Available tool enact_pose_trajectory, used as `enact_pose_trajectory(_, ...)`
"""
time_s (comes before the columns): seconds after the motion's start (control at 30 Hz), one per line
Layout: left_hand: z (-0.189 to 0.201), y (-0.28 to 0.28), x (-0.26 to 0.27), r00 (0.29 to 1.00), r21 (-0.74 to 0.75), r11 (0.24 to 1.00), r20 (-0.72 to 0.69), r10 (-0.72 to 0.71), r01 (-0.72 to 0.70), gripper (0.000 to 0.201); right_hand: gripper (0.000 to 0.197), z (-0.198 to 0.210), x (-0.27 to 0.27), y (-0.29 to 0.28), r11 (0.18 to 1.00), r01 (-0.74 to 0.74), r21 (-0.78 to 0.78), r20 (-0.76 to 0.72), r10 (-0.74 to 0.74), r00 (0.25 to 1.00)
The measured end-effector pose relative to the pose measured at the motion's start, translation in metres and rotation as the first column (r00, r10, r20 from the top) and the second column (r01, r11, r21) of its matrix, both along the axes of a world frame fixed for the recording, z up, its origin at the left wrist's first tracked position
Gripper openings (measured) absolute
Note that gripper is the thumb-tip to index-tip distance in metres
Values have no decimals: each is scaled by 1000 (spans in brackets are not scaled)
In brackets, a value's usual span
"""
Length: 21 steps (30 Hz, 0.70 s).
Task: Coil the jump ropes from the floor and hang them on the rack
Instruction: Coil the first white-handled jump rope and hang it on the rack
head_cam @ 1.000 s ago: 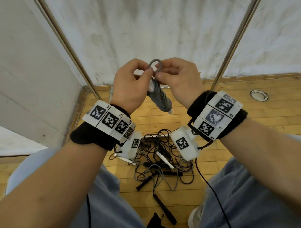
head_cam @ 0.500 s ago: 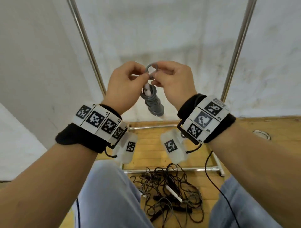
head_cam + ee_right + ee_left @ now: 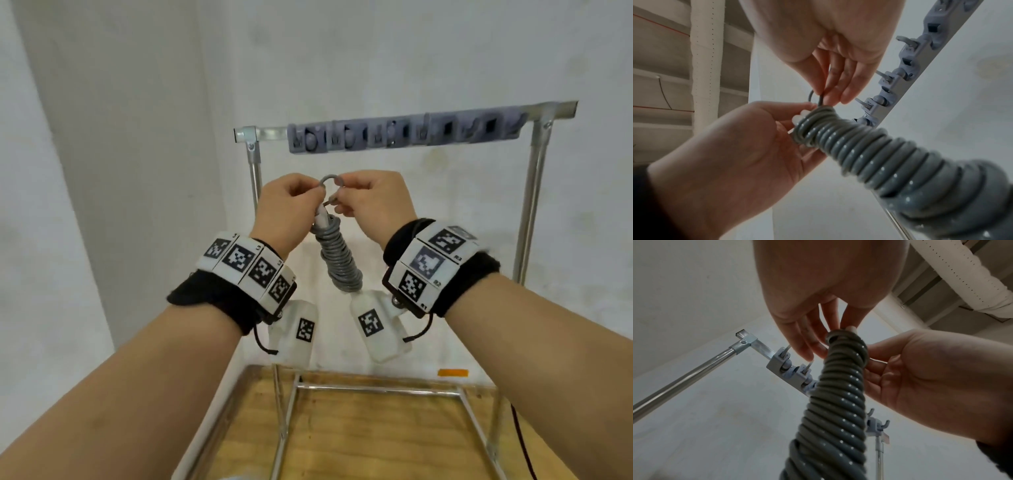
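- your left hand (image 3: 287, 209) pinches the left side of the small grey loop (image 3: 331, 181) at the top of the jump rope (image 3: 339, 260); the fingers are curled in, and the thumb and forefinger meet at the cord.
- in the left wrist view the left fingertips (image 3: 807, 344) sit at the top of the coil, beside the white handle ends (image 3: 851, 329).
- the jump rope hangs between your two hands as a tight grey coil wound round its own handles, tilted a little, with its lower end just above the right wrist camera.
- your right hand (image 3: 373, 202) pinches the right side of the same loop, fingers curled; the right wrist view shows the cord held between thumb and fingers (image 3: 836, 91).
- the rack (image 3: 534, 205) stands behind the hands, and its grey hook strip (image 3: 404, 133) runs along the top bar, above the loop and not touching it.
- compared with half a second ago: the view has tipped upward. the top bar and hook strip are now in frame, where before only the two uprights showed.
- the pile of ropes on the wooden floor (image 3: 359, 435), seen a moment ago, is out of frame.
- both pinches on the loop are unchanged; the coil hangs the same way between the wrists.
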<state>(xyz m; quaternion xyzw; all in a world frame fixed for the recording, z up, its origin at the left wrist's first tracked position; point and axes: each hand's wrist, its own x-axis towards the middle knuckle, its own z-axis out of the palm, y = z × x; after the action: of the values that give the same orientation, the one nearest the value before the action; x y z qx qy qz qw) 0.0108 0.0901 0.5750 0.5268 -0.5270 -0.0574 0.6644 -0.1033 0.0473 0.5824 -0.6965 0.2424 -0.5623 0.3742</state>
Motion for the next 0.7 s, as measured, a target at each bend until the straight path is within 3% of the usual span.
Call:
enact_pose_trajectory(0.27, 45, -54, 40, 994, -65, 995, -86, 74, -79, 14, 14, 47, 48, -58, 999, 0, -49, 18, 1, 1000)
enact_pose_trajectory(0.43, 67, -87, 64, 989, -86, 995, -144, 38, -51, 18, 22, 70, 77, -96, 996, 2, -85, 14, -1, 1000)
enact_pose_trajectory(0.7, 87, -125, 96, 981, -129, 987, -179, 75, -99, 21, 15, 96, 121, -134, 976, 122, -179, -79, -138, 987)
